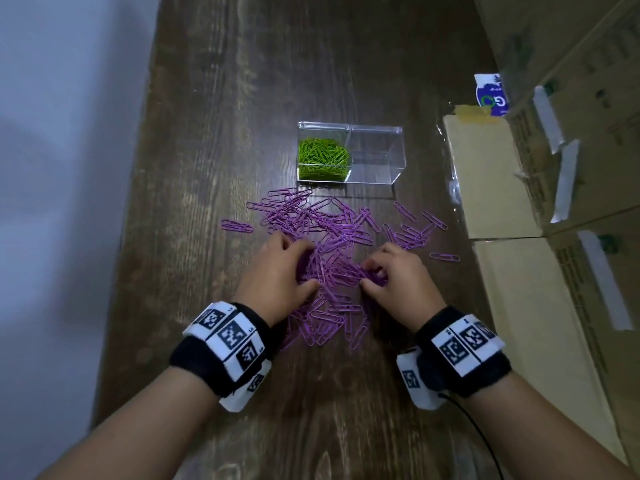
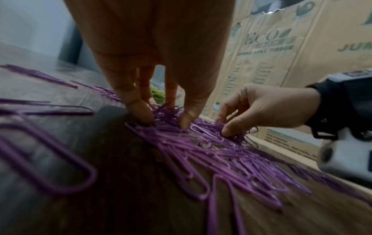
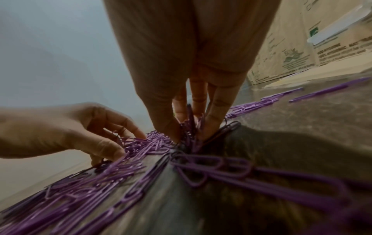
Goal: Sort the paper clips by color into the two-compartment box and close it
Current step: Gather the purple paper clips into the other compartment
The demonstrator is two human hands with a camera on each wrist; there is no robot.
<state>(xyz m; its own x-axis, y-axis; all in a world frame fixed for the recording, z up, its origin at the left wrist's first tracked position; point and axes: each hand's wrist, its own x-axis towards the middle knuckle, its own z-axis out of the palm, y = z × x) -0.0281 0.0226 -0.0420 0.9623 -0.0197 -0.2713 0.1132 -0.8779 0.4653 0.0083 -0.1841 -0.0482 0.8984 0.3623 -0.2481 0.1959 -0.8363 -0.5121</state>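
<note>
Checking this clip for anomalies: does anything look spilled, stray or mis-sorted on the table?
Nothing odd. Purple paper clips lie loose on the table, expected mid-sort, with a few strays such as one at the right. The clear box holds only green clips in its left compartment.

The head camera looks down from high up at the table (image 1: pixel 214 133); each wrist camera sits low, very close, looking along its own fingers; all three views share the purple clips (image 1: pixel 332 237) (image 2: pixel 211 151) (image 3: pixel 120 174); each wrist view also sees the other hand.
</note>
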